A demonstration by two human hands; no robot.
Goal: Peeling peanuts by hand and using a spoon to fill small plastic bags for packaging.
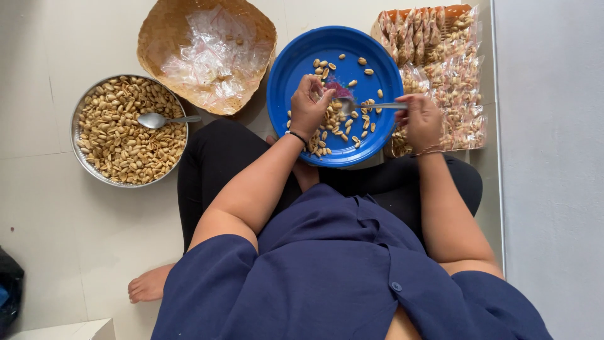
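The person sits on the floor, legs crossed, with the blue plate [296, 63] at upper centre of the frame.

**Step in hand: filling a small bag from a spoon**

- Left hand [308, 107], just left of plate centre: fingers pressed together, pinching the mouth of a small clear bag [338, 90]. Little of the bag shows; how wide its mouth stands cannot be told.
- Right hand [420, 119], at the plate's right edge: fingers closed around the handle of a spoon [371, 106], bowl pointing left toward the bag.
- Loose peanuts [333, 126] lie on the plate below and around both hands.

To do this well, as a judgement: hold the bag mouth open and steady over the plate, so that spilled nuts land on it. Keep the spoon level until its tip is inside the mouth, then tip slowly. Take modest loads.

**Count**

- Spoons: two, one in the right hand, a second spoon [154, 119] lying in the pan.
- Metal pan [77, 126] of peanuts: one, left of frame.
- Woven basket [157, 38] lined with clear plastic: one, upper left centre.
- Blue plate: one.
- Tray [462, 9] of packed bags [453, 82]: one, upper right; the bags overlap and are too many to count.
- Loose nuts: too many to count.
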